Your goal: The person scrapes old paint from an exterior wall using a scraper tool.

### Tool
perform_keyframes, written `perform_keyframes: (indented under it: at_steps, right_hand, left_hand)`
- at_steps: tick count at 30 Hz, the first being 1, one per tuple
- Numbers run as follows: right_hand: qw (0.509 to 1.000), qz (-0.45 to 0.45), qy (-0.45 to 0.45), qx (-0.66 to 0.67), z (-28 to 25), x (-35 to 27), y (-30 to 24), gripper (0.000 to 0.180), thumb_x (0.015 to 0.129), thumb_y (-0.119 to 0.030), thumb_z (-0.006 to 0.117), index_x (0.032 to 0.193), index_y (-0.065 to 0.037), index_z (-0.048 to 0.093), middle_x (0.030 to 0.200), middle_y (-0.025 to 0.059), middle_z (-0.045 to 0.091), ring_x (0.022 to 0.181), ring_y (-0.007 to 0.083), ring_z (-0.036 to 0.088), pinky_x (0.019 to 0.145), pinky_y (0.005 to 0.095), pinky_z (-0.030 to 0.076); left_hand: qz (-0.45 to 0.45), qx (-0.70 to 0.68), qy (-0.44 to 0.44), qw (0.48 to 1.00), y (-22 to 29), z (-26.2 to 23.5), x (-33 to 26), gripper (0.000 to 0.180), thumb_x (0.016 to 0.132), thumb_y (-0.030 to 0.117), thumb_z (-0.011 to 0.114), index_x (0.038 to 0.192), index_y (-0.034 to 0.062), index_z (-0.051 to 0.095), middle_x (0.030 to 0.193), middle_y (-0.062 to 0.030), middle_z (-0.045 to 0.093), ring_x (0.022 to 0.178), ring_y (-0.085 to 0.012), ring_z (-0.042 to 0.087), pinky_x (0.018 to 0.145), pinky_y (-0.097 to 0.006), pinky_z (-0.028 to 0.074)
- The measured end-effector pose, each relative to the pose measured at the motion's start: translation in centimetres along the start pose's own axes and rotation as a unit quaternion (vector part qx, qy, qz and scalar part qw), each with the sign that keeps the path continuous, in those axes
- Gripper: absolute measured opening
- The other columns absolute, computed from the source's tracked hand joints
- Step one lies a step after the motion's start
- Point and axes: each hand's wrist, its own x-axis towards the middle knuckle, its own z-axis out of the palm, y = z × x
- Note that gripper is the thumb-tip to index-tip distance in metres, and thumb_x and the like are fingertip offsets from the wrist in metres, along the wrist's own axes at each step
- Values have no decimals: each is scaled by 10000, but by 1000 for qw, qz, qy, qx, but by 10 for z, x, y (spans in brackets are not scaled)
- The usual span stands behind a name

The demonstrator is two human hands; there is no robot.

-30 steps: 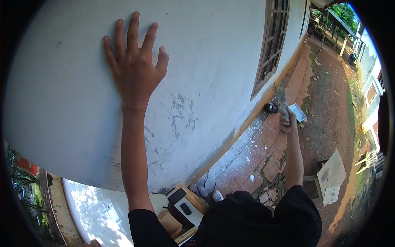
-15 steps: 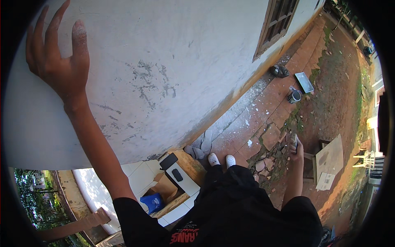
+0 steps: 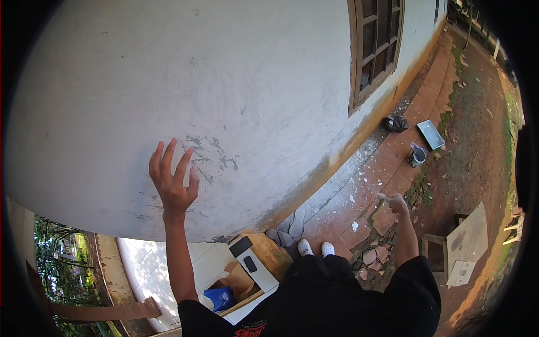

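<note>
Pressing against the wall (image 3: 236, 90), the left hand (image 3: 173, 178) lay flat on the white plaster with its fingers spread and straight — holding nothing, just below a patch of grey scuffs (image 3: 210, 154). The right hand (image 3: 394, 202) hung low beside the body over the brick path (image 3: 387, 163); it seemed curled round something small, but the view was too small to tell what, or how tight the fingers were. White shoes (image 3: 314, 247) stood on the bricks near the wall's foot, with a pair of grey sandals (image 3: 287, 229) just beside them. Further along the path sat a paint can (image 3: 416, 155), a flat tray (image 3: 431, 134) and a dark rag (image 3: 396, 123) — all well apart from both hands. A brown window (image 3: 376, 50) sat in the wall to the right.
</note>
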Motion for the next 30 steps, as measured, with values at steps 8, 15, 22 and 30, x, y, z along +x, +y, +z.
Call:
perform_keyframes:
  at_steps: [8, 15, 22, 30]
  right_hand:
    - [889, -182, 87, -411, -4, -15, 103, 287, 1018, -335, 638, 826, -139, 552, 660, -13, 540, 464, 145, 502, 423, 310, 384]
    - [836, 261, -269, 402, 18, -9, 112, 206, 1044, -342, 591, 982, -149, 634, 645, -13, 517, 474, 119, 464, 428, 263, 350]
    - [937, -76, 84, -331, -14, 79, 87, 175, 978, -232, 681, 909, -86, 611, 642, 33, 510, 446, 167, 489, 377, 364, 365]
    - [959, -73, -96, -255, 127, -54, 51, 266, 1002, -154, 587, 1258, -83, 595, 710, 57, 554, 474, 139, 490, 394, 322, 430]
  left_hand:
    - [-71, -14, -63, 995, 13, -12, -41, 364, 887, 156, 683, 1245, 120, 741, 1504, -141, 556, 1472, -385, 402, 1186, -555, 322]
    - [-92, 14, -52, 994, 13, -19, -43, 382, 867, 119, 698, 1246, 110, 741, 1505, -144, 553, 1471, -382, 401, 1192, -547, 316]
    - [-106, -33, 6, 994, 23, 18, -22, 373, 864, 119, 701, 1234, 100, 746, 1502, -155, 553, 1471, -387, 400, 1194, -543, 319]
    - [-102, 70, -5, 992, -6, -40, -45, 434, 839, 150, 700, 1272, 137, 738, 1537, -152, 521, 1490, -380, 376, 1195, -581, 306]
